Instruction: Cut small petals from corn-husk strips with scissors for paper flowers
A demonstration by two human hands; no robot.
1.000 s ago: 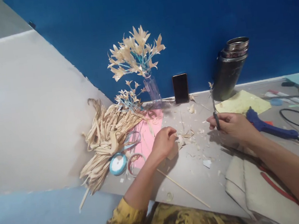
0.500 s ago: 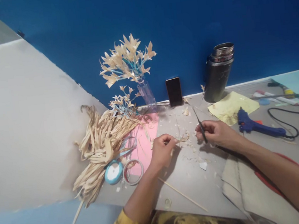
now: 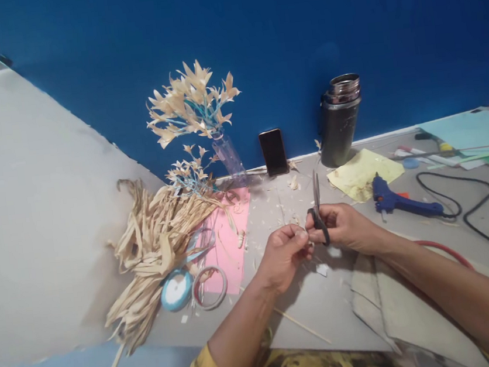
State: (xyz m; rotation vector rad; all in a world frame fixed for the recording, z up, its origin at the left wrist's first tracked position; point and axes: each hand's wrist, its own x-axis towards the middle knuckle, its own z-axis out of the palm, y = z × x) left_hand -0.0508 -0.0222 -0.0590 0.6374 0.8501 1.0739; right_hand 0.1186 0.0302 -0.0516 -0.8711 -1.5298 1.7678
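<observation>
Black-handled scissors (image 3: 318, 216) are in my right hand (image 3: 342, 226), blades pointing up and away. My left hand (image 3: 284, 255) pinches a small pale piece, too small to make out well, close beside the right fingertips. Small pale scraps lie on the grey table (image 3: 269, 210) beyond the hands. Left of them is a pink sheet (image 3: 227, 262) with a tape roll (image 3: 224, 286) and a blue-white ribbon spool (image 3: 176, 289) near its lower edge. A bundle of dried husks (image 3: 146, 253) spreads out at the left.
Husk flowers (image 3: 193, 104) stand in a clear bottle (image 3: 229, 156) near the blue wall. A phone (image 3: 273, 152) leans there, beside a dark flask (image 3: 340, 122). At right lie a yellow paper (image 3: 363, 173) and a blue glue gun (image 3: 406, 203) with its black cord. A thin stick (image 3: 302, 324) lies nearer.
Both hands have come together, and the scissors have turned from slanting left to nearly upright. The whole view has shifted, so the table things appear farther left.
</observation>
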